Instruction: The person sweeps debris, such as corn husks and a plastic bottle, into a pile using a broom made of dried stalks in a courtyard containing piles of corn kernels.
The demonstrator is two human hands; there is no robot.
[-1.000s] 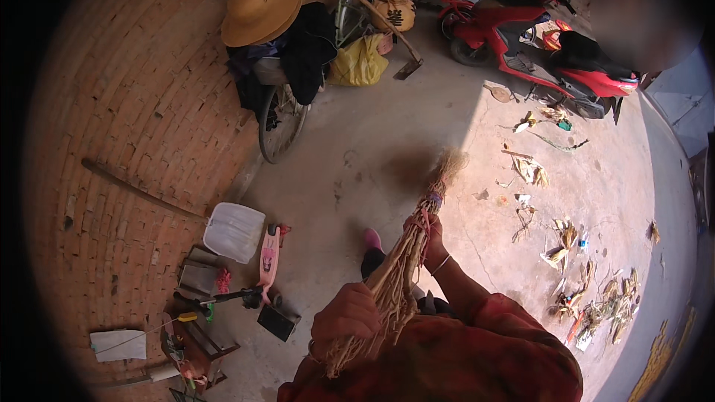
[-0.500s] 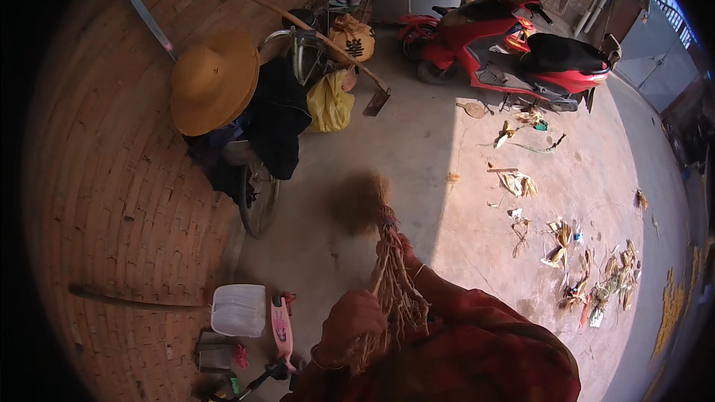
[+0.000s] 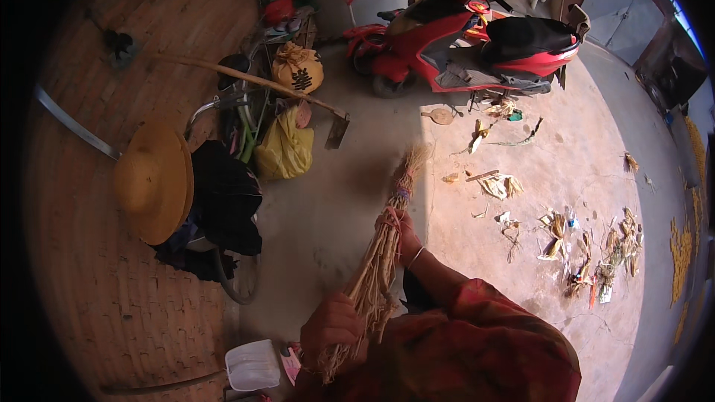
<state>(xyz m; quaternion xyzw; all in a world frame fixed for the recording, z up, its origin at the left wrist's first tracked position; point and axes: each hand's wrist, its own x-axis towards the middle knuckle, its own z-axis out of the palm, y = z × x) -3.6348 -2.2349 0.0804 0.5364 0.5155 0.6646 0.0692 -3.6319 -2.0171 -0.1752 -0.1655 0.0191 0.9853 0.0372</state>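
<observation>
A broom of bundled dry stalks slants across the lower middle, tied with pinkish cord near its upper part. Its finer, frayed end points up and away from me, over the floor. My left hand is closed round the lower stalks, where loose ends stick out below it. Higher up, my right hand grips the bundle by the tied part, a pale bangle on its wrist. The fingers of the right hand are partly hidden behind the stalks.
Scattered husks and litter lie on the sunlit floor to the right. A red scooter stands at the back. Along the left brick wall are a straw hat, a hoe, a yellow bag and a white dustpan.
The view has shifted, with the wall-side things now further left and lower. The broom's frayed end has swung to the right. Both hands keep their hold.
</observation>
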